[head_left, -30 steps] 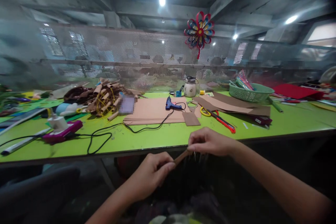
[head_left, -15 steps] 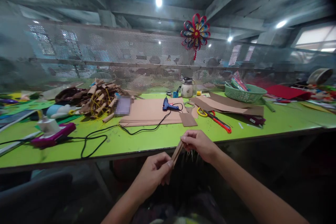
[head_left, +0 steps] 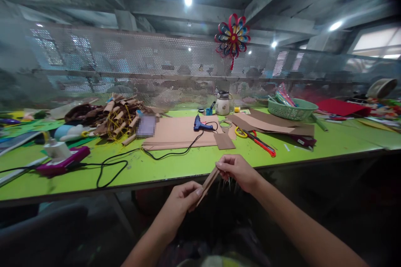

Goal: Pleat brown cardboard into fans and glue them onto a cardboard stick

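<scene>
A narrow folded strip of brown cardboard (head_left: 209, 182) is held slantwise in front of the table's near edge. My left hand (head_left: 184, 198) pinches its lower part between thumb and fingers. At the upper end, my right hand (head_left: 236, 170) is closed on the strip with thumb and fingertips. Beyond the hands, a small brown cardboard square (head_left: 224, 141) lies on the table, overlapping a stack of large cardboard sheets (head_left: 169, 131). On that stack rests a blue glue gun (head_left: 203, 124) with its black cord.
Scissors (head_left: 241, 132) and a red-handled cutter (head_left: 263, 147) lie right of the square on the green table (head_left: 175, 169). Farther back are a jug (head_left: 223, 104) and a green basket (head_left: 293, 110). Leftward sit a pile of cardboard rolls (head_left: 117, 119) and a purple power strip (head_left: 64, 162).
My left hand has slid slightly left and up along the strip, so more of it shows between my hands. The right hand keeps its hold almost unmoved.
</scene>
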`<move>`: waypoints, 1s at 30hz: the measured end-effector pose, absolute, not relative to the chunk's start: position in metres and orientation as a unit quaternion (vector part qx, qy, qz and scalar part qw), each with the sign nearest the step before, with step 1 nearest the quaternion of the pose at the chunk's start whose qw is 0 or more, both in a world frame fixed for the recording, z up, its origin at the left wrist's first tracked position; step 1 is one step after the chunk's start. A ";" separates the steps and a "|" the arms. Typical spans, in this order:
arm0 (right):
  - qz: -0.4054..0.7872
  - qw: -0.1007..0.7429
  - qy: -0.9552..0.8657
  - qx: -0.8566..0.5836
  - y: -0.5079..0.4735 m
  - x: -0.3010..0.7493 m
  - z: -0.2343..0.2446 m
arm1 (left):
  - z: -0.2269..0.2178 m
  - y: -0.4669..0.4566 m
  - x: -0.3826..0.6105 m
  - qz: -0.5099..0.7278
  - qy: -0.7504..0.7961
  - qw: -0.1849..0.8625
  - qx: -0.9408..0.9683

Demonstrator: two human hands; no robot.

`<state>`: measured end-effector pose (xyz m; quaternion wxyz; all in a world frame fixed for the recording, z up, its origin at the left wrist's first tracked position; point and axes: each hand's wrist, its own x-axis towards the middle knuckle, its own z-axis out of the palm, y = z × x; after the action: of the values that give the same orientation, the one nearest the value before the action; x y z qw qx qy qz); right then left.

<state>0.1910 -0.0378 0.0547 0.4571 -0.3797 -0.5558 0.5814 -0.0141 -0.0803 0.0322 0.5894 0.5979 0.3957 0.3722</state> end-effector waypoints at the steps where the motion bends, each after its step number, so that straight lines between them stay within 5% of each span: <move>1: 0.579 0.461 -0.558 -0.375 -0.038 0.192 0.055 | 0.034 -0.079 -0.015 0.374 0.400 0.581 0.602; 7: 0.572 0.470 -0.566 -0.363 -0.035 0.197 0.057 | 0.049 -0.066 -0.017 0.399 0.435 0.477 0.651; 14: 0.560 0.473 -0.584 -0.348 -0.037 0.199 0.054 | 0.056 -0.055 -0.014 0.357 0.426 0.470 0.686; 19: 0.508 0.427 -0.651 -0.369 -0.036 0.209 0.057 | 0.058 -0.051 -0.017 0.364 0.409 0.216 0.808; 24: 0.280 0.411 -0.781 -0.379 -0.036 0.216 0.068 | 0.055 -0.049 -0.020 0.329 0.353 -0.086 0.872; 30: -0.009 0.383 -0.873 -0.302 -0.028 0.206 0.065 | 0.055 -0.042 -0.020 0.271 0.307 -0.186 0.893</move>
<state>0.2057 -0.0284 0.0646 0.3832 -0.3021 -0.8728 -0.0092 -0.0196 -0.0415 0.0551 -0.1862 0.8932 0.3068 0.2710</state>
